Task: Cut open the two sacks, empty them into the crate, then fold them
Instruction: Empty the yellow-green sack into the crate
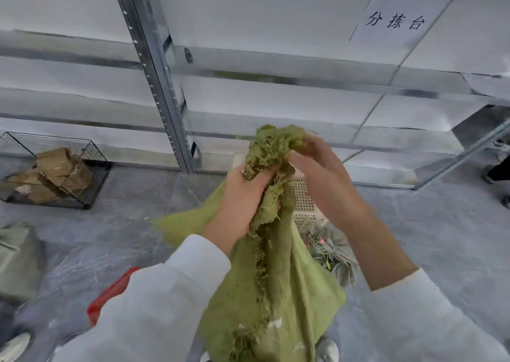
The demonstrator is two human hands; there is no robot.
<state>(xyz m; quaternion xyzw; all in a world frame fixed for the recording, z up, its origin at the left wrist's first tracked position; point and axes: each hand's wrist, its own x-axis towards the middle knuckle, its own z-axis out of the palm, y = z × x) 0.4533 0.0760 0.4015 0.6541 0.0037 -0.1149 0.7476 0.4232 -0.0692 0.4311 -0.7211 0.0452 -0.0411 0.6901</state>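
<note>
Both hands grip the bunched, frayed mouth of the green sack [276, 292] at centre: the left hand [242, 196] has its fingers curled round it, the right hand [323, 179] pinches it from 2 o'clock. The hanging cloth hides most of the white perforated crate [303, 196] behind it. A wire basket [55, 138] of cardboard sits at 9 o'clock, a red mesh thing [110, 292] at 7 o'clock and a shelf upright [160, 86] at 11 o'clock.

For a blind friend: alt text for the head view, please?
The left hand and right hand grip the frayed top of a green sack, with a pale crate behind it. Metal shelving stands beyond; a wire basket sits left.
</note>
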